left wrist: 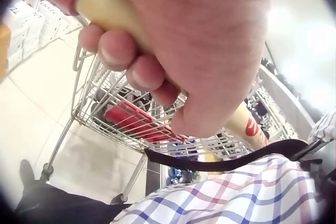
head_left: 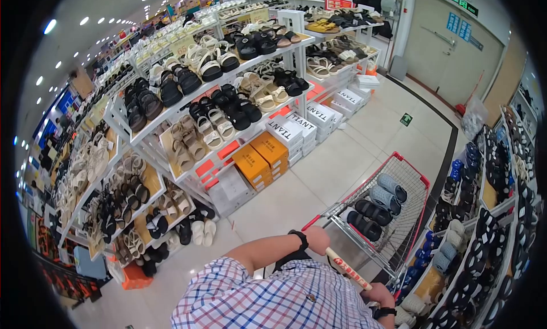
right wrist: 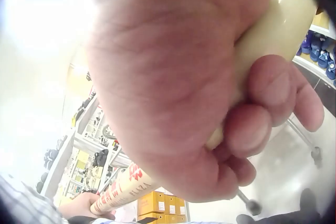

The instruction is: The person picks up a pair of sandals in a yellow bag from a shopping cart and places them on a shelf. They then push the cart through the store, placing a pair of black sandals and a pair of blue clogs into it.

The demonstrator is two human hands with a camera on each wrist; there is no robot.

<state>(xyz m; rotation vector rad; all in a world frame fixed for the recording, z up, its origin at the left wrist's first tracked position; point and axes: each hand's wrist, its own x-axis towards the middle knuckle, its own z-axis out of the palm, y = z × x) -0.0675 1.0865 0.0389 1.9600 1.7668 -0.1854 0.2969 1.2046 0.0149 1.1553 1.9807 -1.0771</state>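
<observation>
My left hand grips the cream handle of a shopping cart near its red end. In the left wrist view the fingers curl fully round the bar. My right hand holds the other end of the same handle; its fingers wrap the bar in the right wrist view. Inside the wire basket lie a pair of black slide sandals and a pair of grey-blue clogs. Red lettering runs along the bar between the hands.
White racks full of sandals stand to the left, with orange shoeboxes and white shoeboxes under them. Shelves of dark shoes line the right, close beside the cart. Tiled floor leads to a closed door.
</observation>
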